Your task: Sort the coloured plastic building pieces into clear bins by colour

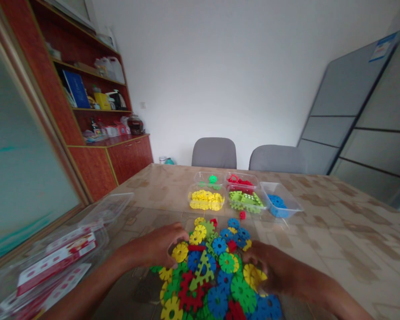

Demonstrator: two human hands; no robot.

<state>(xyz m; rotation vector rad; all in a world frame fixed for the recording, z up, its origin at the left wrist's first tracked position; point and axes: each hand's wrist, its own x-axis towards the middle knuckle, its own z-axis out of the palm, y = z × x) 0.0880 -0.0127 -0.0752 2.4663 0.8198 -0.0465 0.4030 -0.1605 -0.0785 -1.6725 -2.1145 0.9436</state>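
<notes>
A loose pile of plastic building pieces lies on the table before me: blue notched discs (pixel 217 301), green notched discs (pixel 243 293), a red toothed piece (pixel 190 292) and a light green toothed triangle (pixel 202 271). At the pile's left edge, my left hand (pixel 162 243) has thumb and fingers curled around a yellow notched disc (pixel 180 252). Across the pile, my right hand (pixel 273 264) bends its fingers around another yellow notched disc (pixel 253 277); the fingertips are partly hidden.
Behind the pile stand clear tubs holding yellow discs (pixel 206 200), light green pieces (pixel 245 200), red pieces (pixel 240 181), blue discs (pixel 277 204) and a few green discs (pixel 213 179). Clear packaging with printed cards (pixel 56 262) lies left. Two grey chairs (pixel 214 152) stand beyond the table.
</notes>
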